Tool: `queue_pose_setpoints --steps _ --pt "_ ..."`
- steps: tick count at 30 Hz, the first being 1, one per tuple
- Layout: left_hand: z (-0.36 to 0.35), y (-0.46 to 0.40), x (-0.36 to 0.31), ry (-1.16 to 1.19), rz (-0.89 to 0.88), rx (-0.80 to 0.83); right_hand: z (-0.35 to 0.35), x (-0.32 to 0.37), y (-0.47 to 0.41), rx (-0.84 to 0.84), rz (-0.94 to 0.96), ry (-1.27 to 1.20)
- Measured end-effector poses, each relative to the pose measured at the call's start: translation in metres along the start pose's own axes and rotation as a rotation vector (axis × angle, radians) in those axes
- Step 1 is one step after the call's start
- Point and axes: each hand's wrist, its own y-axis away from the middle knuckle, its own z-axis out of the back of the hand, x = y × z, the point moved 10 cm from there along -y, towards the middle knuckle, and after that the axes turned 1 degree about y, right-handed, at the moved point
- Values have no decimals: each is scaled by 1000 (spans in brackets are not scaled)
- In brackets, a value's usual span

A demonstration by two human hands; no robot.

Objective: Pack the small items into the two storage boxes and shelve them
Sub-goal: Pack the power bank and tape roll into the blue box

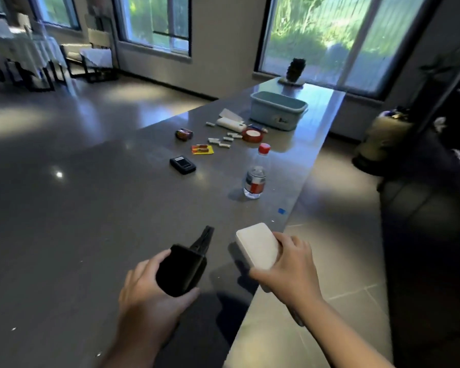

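Note:
My left hand (146, 296) grips a black power bank (179, 269) with a black strap or clip sticking out at its far end, held just above the dark counter (64, 221). My right hand (290, 264) holds a white power bank (258, 245) near the counter's right edge. Far along the counter stands a light blue storage box (278, 110), open on top. In front of it lie small items: a red tape roll (252, 135), several white batteries (223, 142), a yellow battery pack (203, 149), a white device (230, 123), a black case (182, 164).
A water bottle (256, 176) with a red cap stands upright between my hands and the small items. A dark pineapple-like ornament (294, 69) sits at the counter's far end by the window. Tiled floor drops off right of the counter; chairs and tables stand at far left.

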Motion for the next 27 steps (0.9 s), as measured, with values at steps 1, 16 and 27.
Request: queue_pose_setpoints --steps 1,16,27 --pt "-17 1 -17 17 -21 35 14 -18 -2 -28 -19 -1" --pt "-232 -21 -207 103 -120 14 141 -225 -129 -76 -2 10" --pt "-335 -126 -249 29 -94 -31 140 -267 -288 -69 73 -60"
